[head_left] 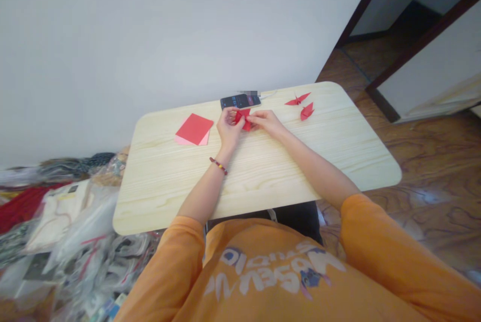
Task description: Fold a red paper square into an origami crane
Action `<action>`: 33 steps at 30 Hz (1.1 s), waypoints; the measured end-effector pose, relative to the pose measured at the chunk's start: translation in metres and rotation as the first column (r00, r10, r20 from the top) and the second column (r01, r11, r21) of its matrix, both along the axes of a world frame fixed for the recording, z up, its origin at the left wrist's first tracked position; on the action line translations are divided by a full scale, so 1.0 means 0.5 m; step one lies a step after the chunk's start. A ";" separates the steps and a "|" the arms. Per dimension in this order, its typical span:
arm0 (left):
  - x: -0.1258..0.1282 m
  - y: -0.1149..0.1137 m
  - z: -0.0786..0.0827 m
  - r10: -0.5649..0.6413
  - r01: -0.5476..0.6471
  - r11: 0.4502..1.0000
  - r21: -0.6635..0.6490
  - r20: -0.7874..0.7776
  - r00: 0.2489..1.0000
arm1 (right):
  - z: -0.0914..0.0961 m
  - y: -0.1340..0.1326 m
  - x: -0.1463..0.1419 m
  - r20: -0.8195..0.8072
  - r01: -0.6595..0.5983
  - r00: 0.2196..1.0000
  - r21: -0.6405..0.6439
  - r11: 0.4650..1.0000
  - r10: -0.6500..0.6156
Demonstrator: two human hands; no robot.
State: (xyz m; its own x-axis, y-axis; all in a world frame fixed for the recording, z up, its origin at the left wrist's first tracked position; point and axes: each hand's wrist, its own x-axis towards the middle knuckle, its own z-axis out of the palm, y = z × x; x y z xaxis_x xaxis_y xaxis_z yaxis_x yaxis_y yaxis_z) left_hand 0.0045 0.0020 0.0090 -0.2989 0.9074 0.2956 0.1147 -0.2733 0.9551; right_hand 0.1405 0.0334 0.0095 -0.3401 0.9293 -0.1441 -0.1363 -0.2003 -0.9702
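- The small red folded-paper piece (247, 120) sits between both hands, above the far-middle part of the pale wood-grain counter (338, 156).
- The left hand (230, 124) has its fingers curled and pinched on the piece's nine o'clock side.
- The right hand (263, 119) has its fingers nearly together, apparently nipping the three o'clock edge; fine detail is blurred.
- At twelve o'clock, just beyond, lies a dark-screened rectangular phone (244, 102); knuckles pushed forward could nudge it.
- Unequal pulling by the two hands could tear the thin paper or skew a crease.
- The pointed red paper figures (307, 112), between two and three o'clock, could be crushed if the right forearm swung outward.
- The flat red and pink paper squares (194, 129), near nine o'clock, could slide if the left hand brushed them.
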 end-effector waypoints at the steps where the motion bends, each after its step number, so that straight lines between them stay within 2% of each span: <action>1: -0.001 0.000 -0.001 0.000 0.000 1.000 0.000 -0.005 1.000 | -0.001 0.001 0.000 -0.002 0.002 1.000 0.002 1.000 -0.002; 5: -0.006 0.006 -0.008 -0.027 0.027 1.000 -0.004 -0.002 1.000 | -0.009 0.006 0.002 0.021 0.039 0.999 0.025 0.999 -0.040; 12: -0.017 0.012 -0.021 -0.143 0.140 0.988 -0.072 -0.043 0.989 | -0.012 0.012 0.012 0.070 0.111 0.990 0.121 0.986 -0.120; 17: -0.018 0.011 -0.019 -0.153 0.149 0.985 -0.086 -0.034 0.988 | -0.002 0.010 0.019 0.101 0.055 0.992 0.186 0.981 -0.075; 21: -0.013 0.008 -0.017 -0.174 0.176 0.979 -0.103 0.027 0.984 | -0.002 0.012 0.019 0.090 0.104 0.988 0.206 0.973 -0.125; 25: -0.011 0.006 -0.017 -0.276 0.287 0.949 -0.132 0.093 0.957 | -0.003 0.014 0.021 0.070 0.200 0.973 0.208 0.957 -0.219; 29: -0.015 0.008 -0.015 -0.351 0.367 0.916 -0.164 0.120 0.929 | -0.001 0.013 0.023 0.060 0.218 0.971 0.190 0.957 -0.233; 33: -0.017 0.012 -0.009 -0.323 0.407 0.879 -0.246 0.319 0.891 | -0.001 0.014 0.021 0.041 0.204 0.976 0.190 0.961 -0.215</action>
